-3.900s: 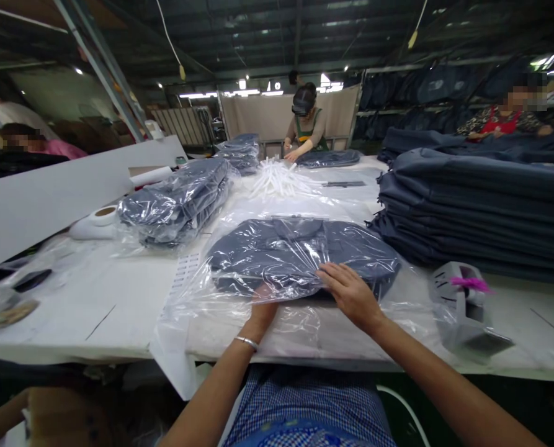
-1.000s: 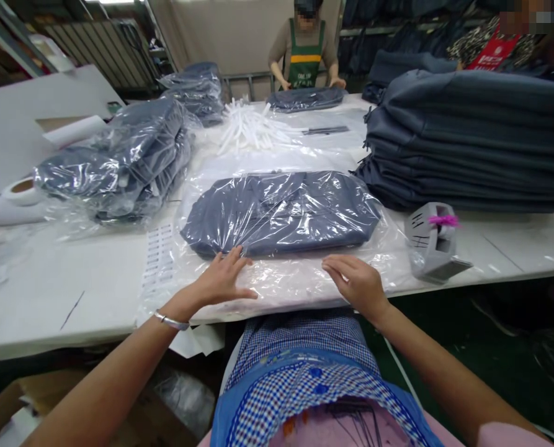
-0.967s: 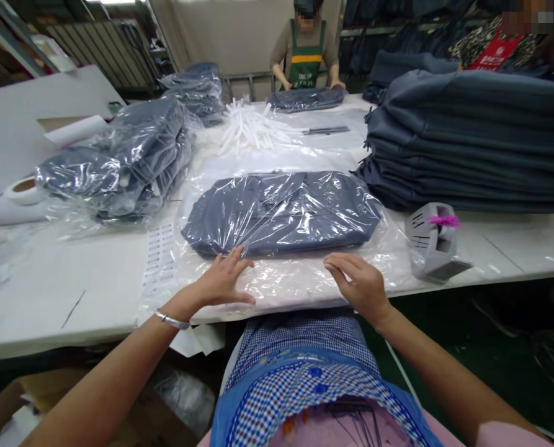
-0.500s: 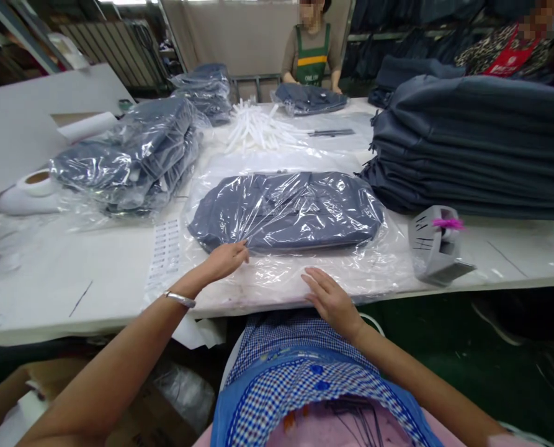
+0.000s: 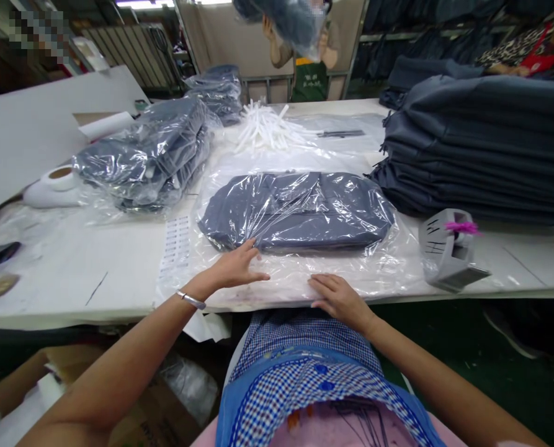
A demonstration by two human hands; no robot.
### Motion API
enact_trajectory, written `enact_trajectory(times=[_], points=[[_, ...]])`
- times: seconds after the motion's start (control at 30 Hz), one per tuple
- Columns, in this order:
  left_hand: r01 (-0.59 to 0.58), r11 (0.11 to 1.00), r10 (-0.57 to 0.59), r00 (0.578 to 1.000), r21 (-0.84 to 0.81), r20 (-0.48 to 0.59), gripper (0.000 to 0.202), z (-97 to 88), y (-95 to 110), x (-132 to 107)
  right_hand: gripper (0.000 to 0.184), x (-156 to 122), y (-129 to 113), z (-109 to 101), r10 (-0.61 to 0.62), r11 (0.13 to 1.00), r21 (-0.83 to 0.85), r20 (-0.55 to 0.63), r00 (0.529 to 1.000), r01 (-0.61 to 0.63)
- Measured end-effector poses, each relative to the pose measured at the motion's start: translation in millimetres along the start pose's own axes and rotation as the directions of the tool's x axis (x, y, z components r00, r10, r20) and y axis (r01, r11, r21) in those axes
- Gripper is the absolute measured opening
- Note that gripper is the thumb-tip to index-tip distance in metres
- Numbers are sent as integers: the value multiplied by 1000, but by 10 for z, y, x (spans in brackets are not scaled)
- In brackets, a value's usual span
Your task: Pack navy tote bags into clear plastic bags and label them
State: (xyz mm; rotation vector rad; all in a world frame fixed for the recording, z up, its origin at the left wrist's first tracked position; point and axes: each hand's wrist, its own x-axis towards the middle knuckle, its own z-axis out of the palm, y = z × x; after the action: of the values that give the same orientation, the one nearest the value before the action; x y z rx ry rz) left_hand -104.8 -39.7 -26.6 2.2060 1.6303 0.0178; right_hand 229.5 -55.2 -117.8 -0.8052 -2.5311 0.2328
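A folded grey-blue garment (image 5: 299, 211) lies inside a clear plastic bag (image 5: 388, 267) on the white table (image 5: 95, 267). My left hand (image 5: 234, 269) rests flat on the bag's loose near end, fingers spread, fingertips against the garment's front edge. My right hand (image 5: 338, 297) lies flat on the same flap at the table's front edge, fingers stretched out to the left. Neither hand holds anything.
A pile of bagged garments (image 5: 146, 155) sits to the left, a tall stack of unbagged ones (image 5: 481, 155) to the right. A grey tape dispenser (image 5: 448, 251) stands at right, a label strip (image 5: 177, 245) and tape roll (image 5: 56, 183) at left. White strips (image 5: 267, 127) lie farther back. A person across the table lifts a bagged garment (image 5: 290, 22).
My right hand slid left and back to the table's front edge. My left hand spread flat on the flap. The person opposite raised a bagged garment off the table.
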Motion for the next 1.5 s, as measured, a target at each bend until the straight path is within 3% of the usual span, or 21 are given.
enact_trajectory(times=[0.17, 0.27, 0.47, 0.63, 0.8, 0.97, 1.1, 1.17, 1.23, 1.33, 1.5], points=[[68, 996, -62, 992, 55, -107, 27, 66, -31, 63, 42, -12, 22, -46, 100, 988, 116, 15, 995, -101], [71, 994, -61, 992, 87, -113, 26, 54, -53, 106, 41, 42, 105, -29, 174, 963, 199, 65, 983, -184], [57, 994, -48, 994, 98, -100, 27, -12, -70, 128, 16, 233, 184, -69, 221, 934, 259, 125, 967, -247], [63, 992, -52, 993, 106, -110, 26, 25, -21, 98, 20, 218, 39, -227, 112, 961, 231, 180, 977, -152], [0, 998, 8, 992, 64, -123, 14, 149, -37, 10, 24, -9, -212, -176, -42, 999, -12, 196, 980, 46], [-98, 995, 100, 974, 16, -203, 7, 333, -73, -64, 25, 158, -377, -168, -165, 982, -95, -19, 986, 162], [-135, 988, 152, 921, 72, -358, 18, 497, -74, -112, 60, 430, -261, -76, -37, 982, -186, -81, 996, 21], [-96, 988, 140, 893, 123, -427, 25, 550, -109, -174, 60, 468, -153, 51, 46, 977, -206, -80, 996, -62], [7, 988, 71, 866, 154, -495, 30, 569, -185, -275, 52, 441, -57, 180, 69, 976, -205, -59, 996, -79], [239, 963, -122, 800, 125, -588, 35, 536, -354, -465, 48, 367, 19, 285, 60, 979, -195, -31, 998, -65], [531, 846, -360, 628, 42, -690, 61, 373, -702, -753, 49, 343, 25, 271, 53, 982, -181, -29, 998, -57]])
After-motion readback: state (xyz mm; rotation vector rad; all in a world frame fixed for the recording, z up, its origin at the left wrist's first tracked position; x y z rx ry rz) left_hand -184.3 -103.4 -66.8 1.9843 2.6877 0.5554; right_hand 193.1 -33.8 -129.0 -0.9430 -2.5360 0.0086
